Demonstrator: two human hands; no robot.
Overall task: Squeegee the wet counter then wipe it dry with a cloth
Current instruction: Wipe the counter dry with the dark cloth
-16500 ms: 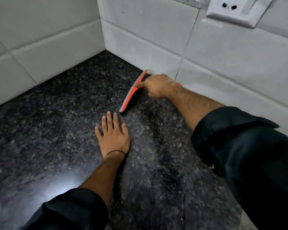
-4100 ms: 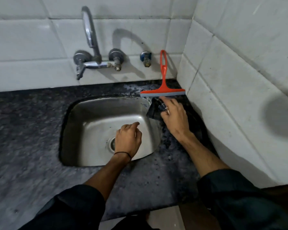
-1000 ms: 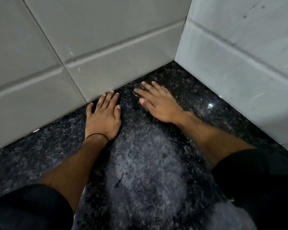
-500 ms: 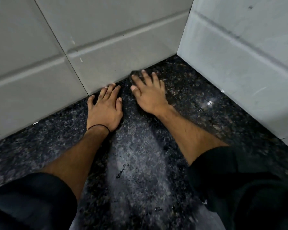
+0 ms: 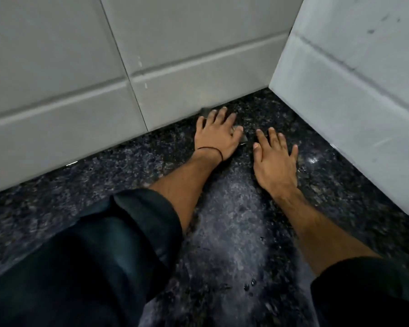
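Both of my hands lie flat on the dark speckled granite counter (image 5: 99, 185), close to the corner of the tiled walls. My left hand (image 5: 216, 136) presses down on a small dark grey cloth (image 5: 243, 138); only its corners stick out past the fingers, against the foot of the back wall. My right hand (image 5: 276, 161) rests beside it on bare stone, fingers spread, with nothing in it. A pale sheen runs down the counter between my forearms, with a few water drops (image 5: 247, 286) near the bottom. The squeegee is out of view.
A grey tiled back wall (image 5: 187, 74) and a white tiled right wall (image 5: 352, 102) meet in a corner just beyond my hands. A wet glint (image 5: 314, 159) sits near the right wall. Dark sleeves cover both forearms low in the view.
The cloth was under my right hand; now my left hand covers it at the back wall. My right hand has pulled back and to the right onto bare counter.
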